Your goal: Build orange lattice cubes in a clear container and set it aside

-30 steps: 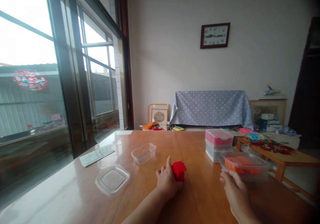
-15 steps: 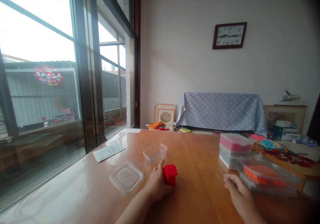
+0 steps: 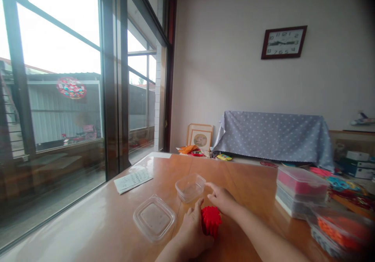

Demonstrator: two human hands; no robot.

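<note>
Against the table's near side, my left hand [image 3: 193, 227] curls round a stack of red toothed pieces [image 3: 211, 219], thumb in front and fingers along its left side. Just beyond the stack, my right hand [image 3: 222, 198] reaches in from the right with fingers apart, its fingertips close to the right rim of a clear plastic container [image 3: 190, 188]. Whether they touch the rim I cannot tell. To the left of my left hand lies a clear plastic lid [image 3: 154, 217]. Nothing shows inside the container.
Stacked boxes [image 3: 301, 189], the upper one with pink contents, stand at the right. Nearer is a clear box with orange pieces [image 3: 341, 229]. A written paper [image 3: 133, 180] lies at the table's left edge, beside the window. A spotted cloth [image 3: 274, 137] hangs beyond the table.
My right hand has moved left, from beside the boxes to the clear container. My left hand stays round the red stack. The whole view has shifted slightly.
</note>
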